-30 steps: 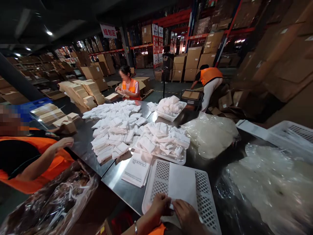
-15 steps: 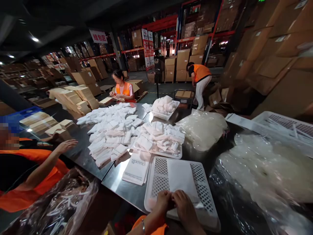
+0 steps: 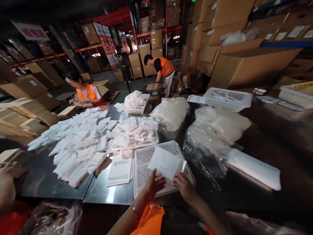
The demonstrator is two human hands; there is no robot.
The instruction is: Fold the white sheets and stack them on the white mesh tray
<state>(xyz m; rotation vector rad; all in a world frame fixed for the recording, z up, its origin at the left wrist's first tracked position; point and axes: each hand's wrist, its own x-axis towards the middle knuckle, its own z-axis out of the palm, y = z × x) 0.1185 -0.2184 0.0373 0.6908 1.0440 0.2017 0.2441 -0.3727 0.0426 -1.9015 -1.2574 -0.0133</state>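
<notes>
Left hand (image 3: 152, 185) opened (packet (image 3: 166, 160) nearby).

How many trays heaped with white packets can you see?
2. The nearer heaped tray is just beyond the mesh tray; the farther heaped tray stands behind that. Others could be hidden under the loose packets on the left.

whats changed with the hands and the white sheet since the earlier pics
The left hand and right hand, together before, have parted: the left is open, the right at the right edge of the white sheet. The sheet now lies askew in the plastic basket. The view swung right. The printed stack and white packet heap stayed put.
</notes>
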